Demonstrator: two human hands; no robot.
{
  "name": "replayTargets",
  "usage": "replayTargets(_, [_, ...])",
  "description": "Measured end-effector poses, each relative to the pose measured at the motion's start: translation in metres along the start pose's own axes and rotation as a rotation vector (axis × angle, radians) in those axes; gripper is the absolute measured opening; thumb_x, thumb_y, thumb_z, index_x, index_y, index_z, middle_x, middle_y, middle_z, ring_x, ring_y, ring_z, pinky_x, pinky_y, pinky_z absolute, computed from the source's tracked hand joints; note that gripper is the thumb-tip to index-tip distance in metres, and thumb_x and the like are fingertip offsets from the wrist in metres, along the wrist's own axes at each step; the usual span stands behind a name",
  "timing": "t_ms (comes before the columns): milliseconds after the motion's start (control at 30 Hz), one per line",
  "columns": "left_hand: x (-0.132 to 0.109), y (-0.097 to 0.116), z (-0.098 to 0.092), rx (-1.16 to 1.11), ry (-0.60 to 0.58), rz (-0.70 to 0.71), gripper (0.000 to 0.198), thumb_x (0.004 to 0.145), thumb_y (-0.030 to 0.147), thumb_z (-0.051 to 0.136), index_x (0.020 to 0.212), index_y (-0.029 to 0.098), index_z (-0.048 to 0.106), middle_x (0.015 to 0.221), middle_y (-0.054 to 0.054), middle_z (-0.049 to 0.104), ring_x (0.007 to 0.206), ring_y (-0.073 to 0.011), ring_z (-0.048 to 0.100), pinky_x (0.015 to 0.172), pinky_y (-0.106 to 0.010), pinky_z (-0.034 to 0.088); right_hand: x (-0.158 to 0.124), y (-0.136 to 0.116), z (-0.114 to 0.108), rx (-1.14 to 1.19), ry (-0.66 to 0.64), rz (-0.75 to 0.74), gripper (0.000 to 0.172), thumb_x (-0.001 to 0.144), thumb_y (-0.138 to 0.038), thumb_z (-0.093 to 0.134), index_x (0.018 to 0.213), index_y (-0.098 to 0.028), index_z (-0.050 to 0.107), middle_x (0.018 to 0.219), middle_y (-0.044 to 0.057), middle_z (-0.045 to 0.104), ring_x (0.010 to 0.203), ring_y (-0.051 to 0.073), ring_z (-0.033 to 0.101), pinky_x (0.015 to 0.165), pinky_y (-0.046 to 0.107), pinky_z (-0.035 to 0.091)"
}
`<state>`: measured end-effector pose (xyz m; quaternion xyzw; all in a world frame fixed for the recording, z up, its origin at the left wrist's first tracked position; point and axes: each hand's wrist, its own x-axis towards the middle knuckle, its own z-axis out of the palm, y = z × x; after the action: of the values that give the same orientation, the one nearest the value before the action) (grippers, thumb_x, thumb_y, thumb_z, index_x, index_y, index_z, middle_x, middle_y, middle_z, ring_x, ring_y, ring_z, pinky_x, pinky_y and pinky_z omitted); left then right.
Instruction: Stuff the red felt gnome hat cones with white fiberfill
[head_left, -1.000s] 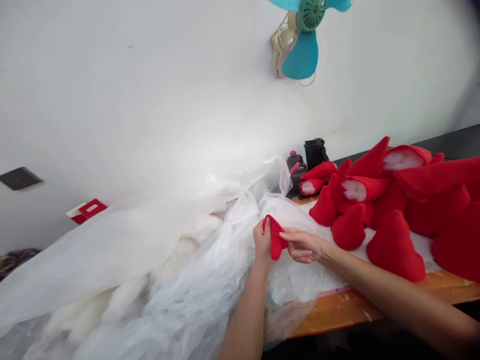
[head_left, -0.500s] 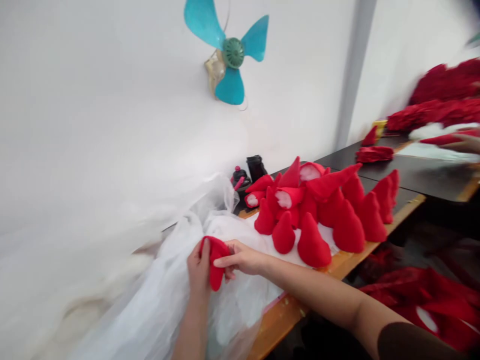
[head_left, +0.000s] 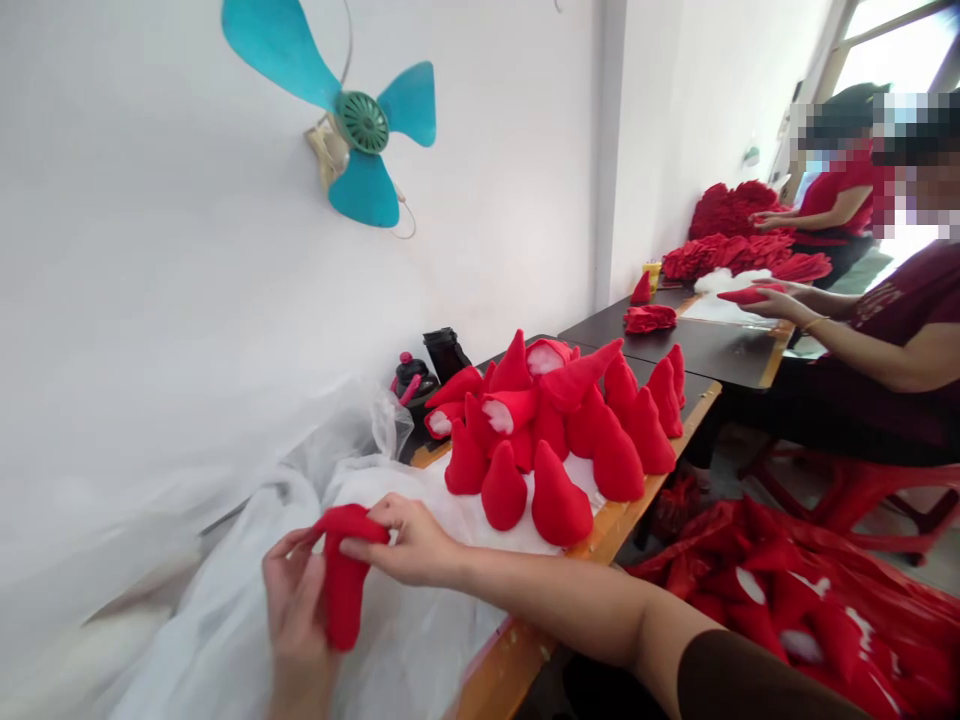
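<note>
A small red cloth cone (head_left: 346, 605), tip pointing down, is held between my two hands above a white plastic bag. My left hand (head_left: 294, 605) grips it from the left side, its thumb against the cloth. My right hand (head_left: 409, 540) pinches the upper rim between thumb and fingers. Whether filling is inside the cone cannot be seen. Just beyond my hands, several stuffed red cones (head_left: 559, 495) stand or lie piled on the table, some with white filling (head_left: 498, 416) showing at their open ends.
The clear plastic bag (head_left: 225, 610) covers the left side. Black bottles (head_left: 445, 352) stand behind the pile, under a blue wall fan (head_left: 364, 122). To the right, a red bag of cones (head_left: 795, 600) lies low, and two co-workers sit along a further table (head_left: 720, 345) with red cloth heaps.
My view has swung right, bringing the co-workers into sight. The cone stays in both hands; its upper edge is now spread more between them.
</note>
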<state>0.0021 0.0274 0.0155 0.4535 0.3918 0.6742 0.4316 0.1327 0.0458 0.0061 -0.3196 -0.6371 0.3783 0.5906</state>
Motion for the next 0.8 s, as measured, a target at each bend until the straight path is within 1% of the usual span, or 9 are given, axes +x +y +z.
replayTargets(67, [-0.001,-0.003,0.006,0.081,-0.053,0.041,0.06,0.059,0.048,0.087,0.106,0.024,0.056,0.116,-0.005,0.062,0.099,-0.0223,0.063,0.076,-0.03,0.055,0.002,-0.001,-0.001,0.01,0.109,0.007,0.029,0.088,-0.048,0.064,0.092,-0.023,0.077,0.077,0.002,0.062,0.087,0.02,0.057,0.085,0.034,0.048])
replayTargets(100, [-0.001,-0.005,0.008,0.124,-0.079,0.046,0.062,0.057,0.047,0.088,0.105,0.023,0.057,0.115,-0.005,0.063,0.098,-0.0219,0.064,0.076,-0.03,0.056,0.002,-0.002,-0.003,0.045,0.121,0.018,0.031,0.089,-0.049,0.062,0.096,-0.023,0.076,0.079,0.003,0.063,0.085,0.02,0.057,0.082,0.034,0.049])
replayTargets(167, [0.0,-0.008,0.009,0.188,-0.092,0.021,0.06,0.056,0.045,0.088,0.103,0.021,0.058,0.107,-0.005,0.065,0.089,-0.0199,0.066,0.074,-0.03,0.057,0.004,-0.003,-0.005,0.139,0.08,0.061,0.037,0.09,-0.054,0.059,0.098,-0.022,0.075,0.079,0.003,0.063,0.077,0.019,0.058,0.072,0.031,0.051])
replayTargets(233, [0.004,-0.011,0.007,0.205,-0.051,-0.021,0.055,0.059,0.043,0.086,0.102,0.02,0.06,0.094,-0.003,0.067,0.075,-0.0166,0.064,0.067,-0.029,0.055,0.005,-0.004,-0.006,0.188,0.042,0.072,0.043,0.09,-0.059,0.056,0.093,-0.02,0.074,0.075,0.002,0.062,0.069,0.017,0.057,0.067,0.029,0.05])
replayTargets(367, [0.011,-0.012,-0.001,0.122,0.04,-0.078,0.043,0.059,0.038,0.083,0.09,0.016,0.062,0.067,0.002,0.063,0.058,-0.0119,0.057,0.059,-0.023,0.048,0.012,0.002,-0.006,0.256,0.096,0.063,0.057,0.088,-0.07,0.051,0.075,-0.017,0.067,0.067,0.003,0.059,0.068,0.017,0.057,0.076,0.033,0.05])
replayTargets(500, [0.011,-0.01,-0.001,0.081,0.011,-0.162,0.041,0.055,0.033,0.085,0.084,0.015,0.063,0.063,0.003,0.061,0.054,-0.0097,0.053,0.052,-0.02,0.042,0.019,0.013,-0.008,0.449,0.207,0.222,0.061,0.08,-0.079,0.054,0.076,-0.017,0.058,0.063,0.0,0.055,0.061,0.015,0.053,0.062,0.028,0.047])
replayTargets(567, [0.01,-0.008,0.001,0.068,-0.018,-0.216,0.041,0.053,0.032,0.086,0.082,0.015,0.063,0.063,0.003,0.061,0.053,-0.0093,0.052,0.052,-0.02,0.042,0.02,0.014,-0.01,0.425,0.262,0.257,0.059,0.081,-0.077,0.055,0.074,-0.018,0.054,0.061,-0.001,0.051,0.06,0.014,0.05,0.057,0.025,0.043])
replayTargets(633, [0.01,-0.005,0.004,0.039,-0.02,-0.254,0.041,0.05,0.03,0.087,0.079,0.014,0.063,0.063,0.003,0.061,0.053,-0.0094,0.052,0.052,-0.021,0.043,0.02,0.012,-0.012,0.358,0.279,0.241,0.056,0.085,-0.074,0.053,0.071,-0.019,0.051,0.06,-0.001,0.048,0.062,0.014,0.047,0.056,0.023,0.039])
replayTargets(800, [0.014,-0.001,0.005,-0.072,0.117,-0.238,0.042,0.046,0.027,0.088,0.078,0.014,0.063,0.064,0.002,0.063,0.05,-0.0092,0.05,0.045,-0.021,0.038,0.016,0.001,-0.017,0.154,0.269,0.086,0.054,0.093,-0.063,0.046,0.062,-0.02,0.038,0.06,-0.003,0.036,0.06,0.011,0.034,0.054,0.024,0.028])
